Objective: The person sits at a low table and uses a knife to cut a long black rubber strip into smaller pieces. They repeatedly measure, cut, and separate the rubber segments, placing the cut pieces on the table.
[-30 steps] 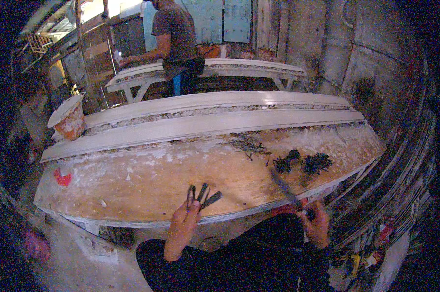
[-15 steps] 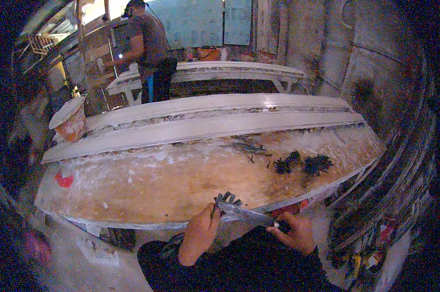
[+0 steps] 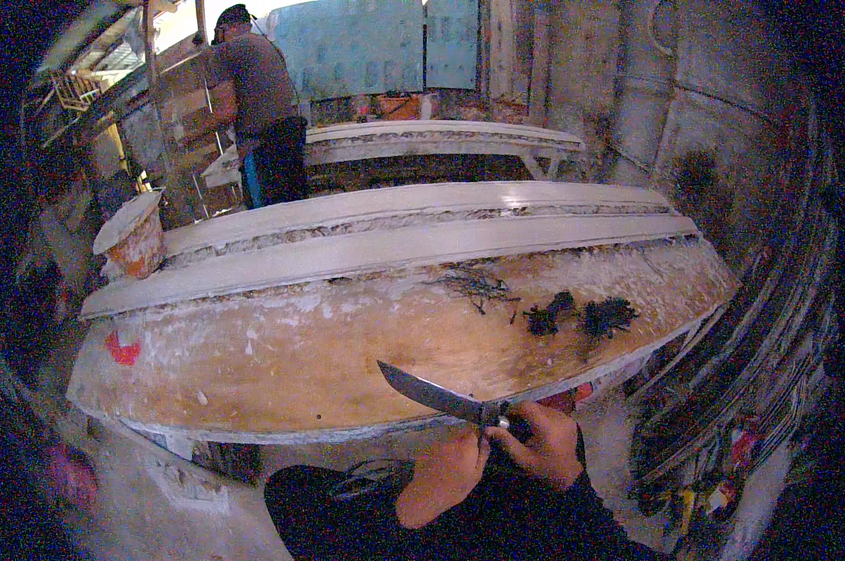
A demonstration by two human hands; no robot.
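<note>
A broad table (image 3: pixel 282 374) of white-smeared plywood carries two long smooth mouldings (image 3: pixel 385 243) along its far half; beyond it stands a co-worker (image 3: pixel 259 89), at its far left end an orange bucket (image 3: pixel 138 245). Across its near edge slants a tapering metal knife (image 3: pixel 432 391), tip toward the table's far left. The right hand (image 3: pixel 546 444) clamps its handle; the left hand (image 3: pixel 446 470) sits just beside, its grip hidden; bristly black tufts (image 3: pixel 609 318) lie on the table's right half
</note>
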